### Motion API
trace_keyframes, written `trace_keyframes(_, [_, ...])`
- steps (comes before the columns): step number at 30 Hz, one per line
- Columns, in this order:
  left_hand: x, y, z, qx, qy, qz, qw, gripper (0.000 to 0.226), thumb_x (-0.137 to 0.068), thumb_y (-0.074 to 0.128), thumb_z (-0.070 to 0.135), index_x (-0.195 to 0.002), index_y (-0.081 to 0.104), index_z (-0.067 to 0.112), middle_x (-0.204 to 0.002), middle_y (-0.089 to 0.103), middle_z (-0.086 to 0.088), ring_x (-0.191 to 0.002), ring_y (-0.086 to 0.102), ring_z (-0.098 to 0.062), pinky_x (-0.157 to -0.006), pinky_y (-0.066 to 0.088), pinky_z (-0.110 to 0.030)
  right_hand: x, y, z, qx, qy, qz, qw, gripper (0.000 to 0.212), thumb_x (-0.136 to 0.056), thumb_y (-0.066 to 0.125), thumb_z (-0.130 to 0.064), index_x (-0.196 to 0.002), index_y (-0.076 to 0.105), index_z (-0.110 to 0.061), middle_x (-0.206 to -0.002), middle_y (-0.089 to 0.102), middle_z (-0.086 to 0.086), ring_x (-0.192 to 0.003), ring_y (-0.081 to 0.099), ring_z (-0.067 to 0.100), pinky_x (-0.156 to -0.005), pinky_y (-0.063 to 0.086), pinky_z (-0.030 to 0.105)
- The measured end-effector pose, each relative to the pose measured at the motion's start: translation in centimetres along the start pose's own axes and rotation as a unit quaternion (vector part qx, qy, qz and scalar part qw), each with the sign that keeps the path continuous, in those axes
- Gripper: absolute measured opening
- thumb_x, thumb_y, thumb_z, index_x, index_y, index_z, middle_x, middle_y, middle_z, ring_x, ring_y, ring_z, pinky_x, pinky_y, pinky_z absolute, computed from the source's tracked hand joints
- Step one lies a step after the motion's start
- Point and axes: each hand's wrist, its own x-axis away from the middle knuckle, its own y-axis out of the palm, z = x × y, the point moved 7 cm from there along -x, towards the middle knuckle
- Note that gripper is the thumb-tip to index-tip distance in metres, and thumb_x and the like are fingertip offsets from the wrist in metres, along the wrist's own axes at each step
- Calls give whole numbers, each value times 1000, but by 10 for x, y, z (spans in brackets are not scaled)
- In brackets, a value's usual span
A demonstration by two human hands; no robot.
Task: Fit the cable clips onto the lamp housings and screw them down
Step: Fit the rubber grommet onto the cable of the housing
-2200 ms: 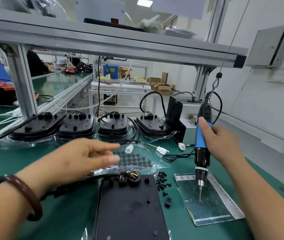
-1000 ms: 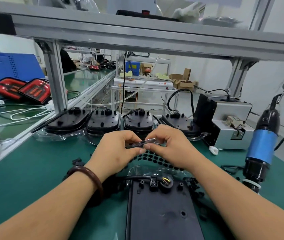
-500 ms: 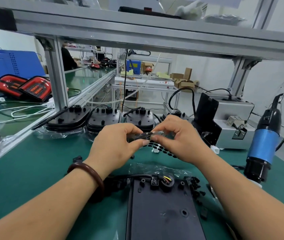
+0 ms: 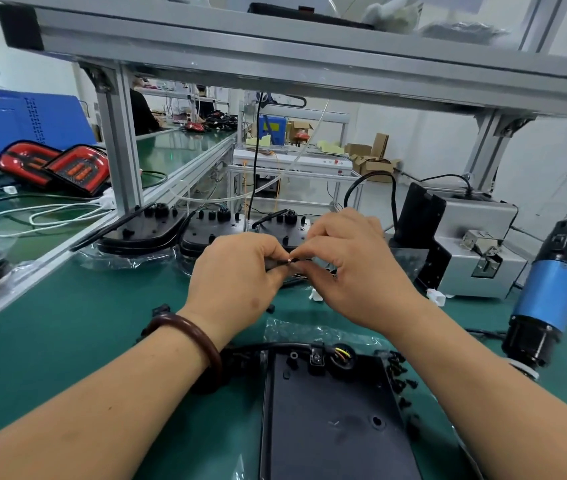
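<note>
Inspector: Where the green worktop (image 4: 67,341) reaches six o'clock of the view, what lies there?

Operator: One black lamp housing (image 4: 330,427), back face up, its cable leaving the top edge toward nine o'clock. Further housings (image 4: 206,233) stand in a row at its eleven o'clock. The blue screwdriver (image 4: 548,296) hangs at its two o'clock, unheld.

Inspector: The hands?

Operator: Left hand (image 4: 237,275) and right hand (image 4: 351,271) meet above the near housing, fingers curled. Both pinch what appears to be one small dark cable clip (image 4: 290,260). Its shape is too small to tell.

Inspector: Handling?

Operator: Judged light, stiff plastic, easily dropped. Best held by its edges, leaving the screw seat free. Loose screws (image 4: 398,375) lie along the housing's three o'clock edge.
</note>
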Motion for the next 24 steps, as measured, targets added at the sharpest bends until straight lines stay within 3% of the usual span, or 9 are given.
trace_keyframes(7, [1, -1, 4, -20, -2, 0, 1000, 6, -73, 78, 34, -75, 73, 30, -71, 70, 9, -71, 65, -16, -67, 54, -34, 0, 0, -7, -29, -24, 17, 999, 4, -81, 72, -4, -78, 70, -4, -77, 60, 6, -74, 54, 29, -63, 47, 36])
trace_keyframes(18, [-1, -2, 2, -18, -27, 13, 999, 4, -74, 76, 34, -74, 73, 32, -67, 68, 11, -70, 65, -17, -66, 54, -36, 1, -1, -8, -40, -21, 58, 997, 10, -76, 72, 6, -72, 65, 0, -75, 61, 10, -74, 56, 29, -68, 41, 32])
trace_keyframes(24, [-2, 3, -1, -7, -57, -27, 998, 31, -73, 73, 50, -51, 52, 41, -60, 63, 15, -51, 53, -11, -59, 55, -34, 6, 3, -1, -47, -17, 53, 997, 12, -78, 73, 6, -74, 64, -2, -76, 60, 6, -76, 53, 24, -71, 42, 31])
